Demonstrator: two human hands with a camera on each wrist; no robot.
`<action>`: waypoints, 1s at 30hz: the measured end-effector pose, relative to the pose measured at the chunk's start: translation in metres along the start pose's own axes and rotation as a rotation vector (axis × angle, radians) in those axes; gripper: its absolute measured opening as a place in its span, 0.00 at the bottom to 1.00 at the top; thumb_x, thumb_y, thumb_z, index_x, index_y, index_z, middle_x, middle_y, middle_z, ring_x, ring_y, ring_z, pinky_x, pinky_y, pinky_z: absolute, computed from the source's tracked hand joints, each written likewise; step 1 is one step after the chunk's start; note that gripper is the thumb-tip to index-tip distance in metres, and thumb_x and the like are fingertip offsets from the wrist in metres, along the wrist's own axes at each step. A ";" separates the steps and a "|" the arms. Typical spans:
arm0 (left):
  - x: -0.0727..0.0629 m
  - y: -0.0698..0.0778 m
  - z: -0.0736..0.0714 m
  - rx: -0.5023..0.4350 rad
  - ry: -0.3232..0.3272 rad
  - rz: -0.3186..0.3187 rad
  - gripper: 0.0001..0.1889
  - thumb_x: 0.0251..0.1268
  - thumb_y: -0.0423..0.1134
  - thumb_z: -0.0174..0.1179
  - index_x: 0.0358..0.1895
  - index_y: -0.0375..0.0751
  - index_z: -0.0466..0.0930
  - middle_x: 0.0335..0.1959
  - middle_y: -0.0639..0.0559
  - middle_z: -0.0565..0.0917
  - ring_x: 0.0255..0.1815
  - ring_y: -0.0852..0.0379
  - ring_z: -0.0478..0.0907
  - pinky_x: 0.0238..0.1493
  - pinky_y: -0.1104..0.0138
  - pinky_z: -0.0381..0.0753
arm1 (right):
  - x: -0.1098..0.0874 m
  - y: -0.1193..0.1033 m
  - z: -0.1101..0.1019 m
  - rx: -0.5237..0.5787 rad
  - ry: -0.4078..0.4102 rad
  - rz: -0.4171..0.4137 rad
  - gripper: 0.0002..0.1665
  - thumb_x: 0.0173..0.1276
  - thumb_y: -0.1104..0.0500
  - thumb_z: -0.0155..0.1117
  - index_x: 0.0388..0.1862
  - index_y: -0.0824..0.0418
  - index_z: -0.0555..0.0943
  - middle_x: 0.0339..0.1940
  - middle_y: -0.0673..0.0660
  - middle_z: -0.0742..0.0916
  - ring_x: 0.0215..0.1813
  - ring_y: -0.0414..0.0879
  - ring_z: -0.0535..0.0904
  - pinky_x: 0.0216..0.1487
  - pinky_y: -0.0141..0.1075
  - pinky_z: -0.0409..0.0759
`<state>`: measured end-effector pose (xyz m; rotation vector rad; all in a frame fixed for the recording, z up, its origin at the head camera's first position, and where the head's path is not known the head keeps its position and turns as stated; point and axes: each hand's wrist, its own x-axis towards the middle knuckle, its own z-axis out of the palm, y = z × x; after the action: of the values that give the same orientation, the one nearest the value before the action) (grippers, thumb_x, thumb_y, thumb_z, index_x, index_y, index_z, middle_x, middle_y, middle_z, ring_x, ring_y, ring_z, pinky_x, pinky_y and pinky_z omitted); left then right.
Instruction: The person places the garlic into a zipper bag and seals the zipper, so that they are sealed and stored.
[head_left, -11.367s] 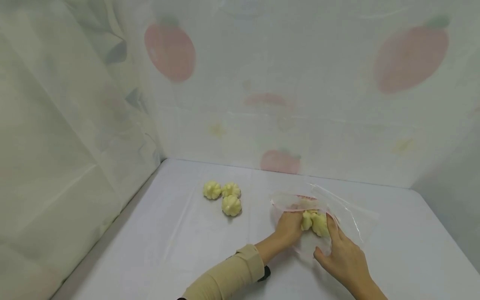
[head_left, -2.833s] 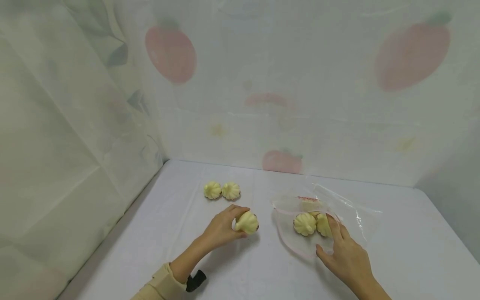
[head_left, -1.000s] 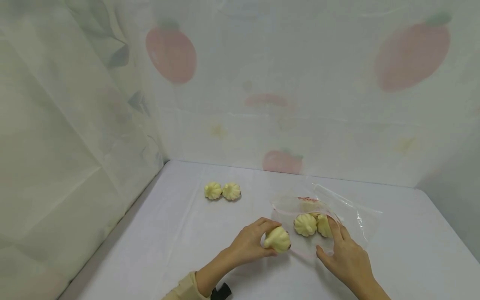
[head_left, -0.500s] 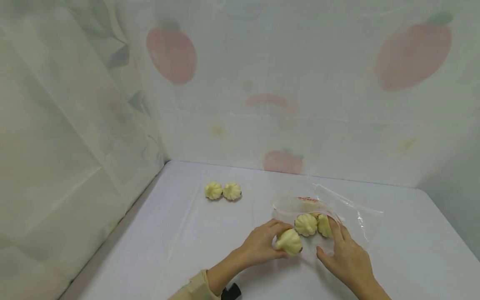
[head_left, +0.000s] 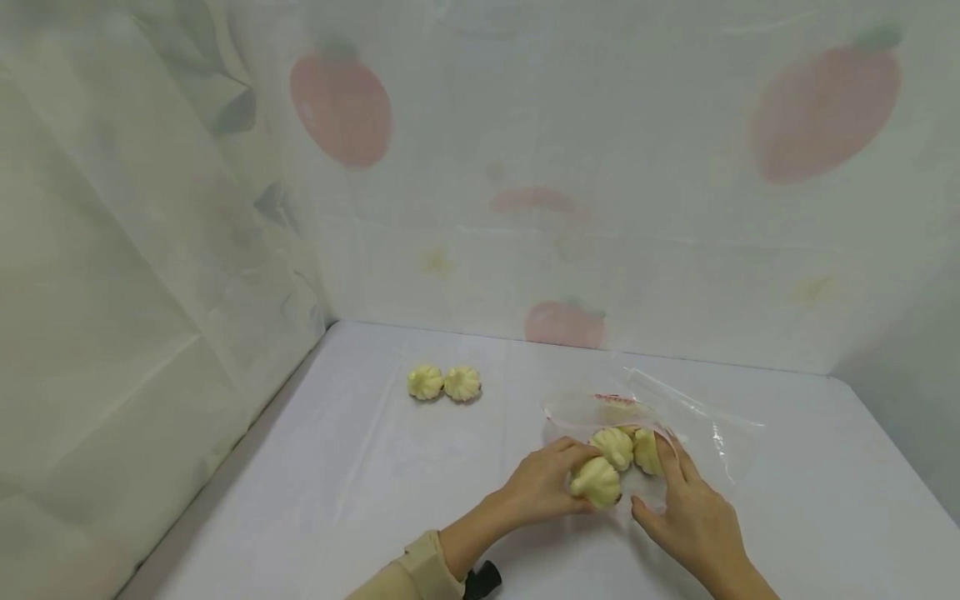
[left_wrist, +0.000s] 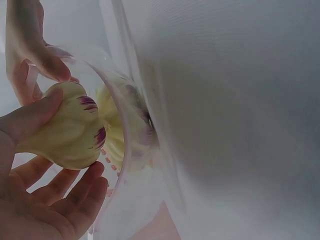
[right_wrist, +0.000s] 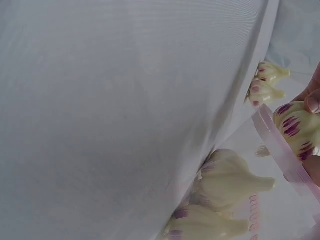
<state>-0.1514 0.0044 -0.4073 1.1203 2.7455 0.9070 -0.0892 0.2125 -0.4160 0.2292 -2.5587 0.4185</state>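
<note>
In the head view my left hand holds a garlic bulb, thumb and fingers round its sides, right at the mouth of a clear plastic bag with a pink rim. The left wrist view shows purple streaks on this held bulb. My right hand has fairly straight fingers tucked under the bag's upper rim, its thumb spread apart. Inside the bag lie several garlic bulbs, among them one near bulb and another bulb partly behind my right fingers. Red print marks the bag.
Two more garlic bulbs, a left one and a right one, sit side by side on the white table at the back left. Fruit-printed sheeting hangs behind, and a pale curtain hangs on the left.
Earlier three bulbs stood at the back left; now two do. My left hand has carried the third rightward to the bag's mouth. My right hand has hardly moved.
</note>
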 end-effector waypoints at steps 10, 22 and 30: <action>0.008 0.005 0.008 0.008 -0.008 0.026 0.33 0.44 0.43 0.78 0.59 0.49 0.78 0.49 0.55 0.80 0.44 0.67 0.76 0.39 0.76 0.74 | -0.002 0.001 0.002 -0.021 0.011 -0.031 0.52 0.39 0.53 0.78 0.65 0.69 0.69 0.63 0.69 0.77 0.15 0.36 0.57 0.10 0.31 0.59; 0.012 0.006 0.009 0.005 -0.041 -0.002 0.34 0.43 0.44 0.78 0.59 0.50 0.78 0.48 0.56 0.80 0.43 0.68 0.74 0.38 0.75 0.74 | -0.002 0.000 0.000 -0.024 0.012 -0.034 0.53 0.38 0.55 0.78 0.66 0.69 0.69 0.64 0.67 0.76 0.15 0.34 0.55 0.11 0.29 0.57; 0.013 0.009 0.009 0.029 -0.052 0.004 0.33 0.43 0.43 0.78 0.59 0.49 0.78 0.48 0.55 0.80 0.43 0.68 0.74 0.39 0.76 0.73 | -0.003 -0.002 -0.002 -0.023 0.001 -0.024 0.53 0.38 0.55 0.78 0.65 0.69 0.69 0.65 0.68 0.76 0.15 0.35 0.55 0.11 0.29 0.57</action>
<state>-0.1533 0.0229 -0.4076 1.1377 2.7249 0.8289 -0.0854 0.2113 -0.4156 0.2509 -2.5560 0.3799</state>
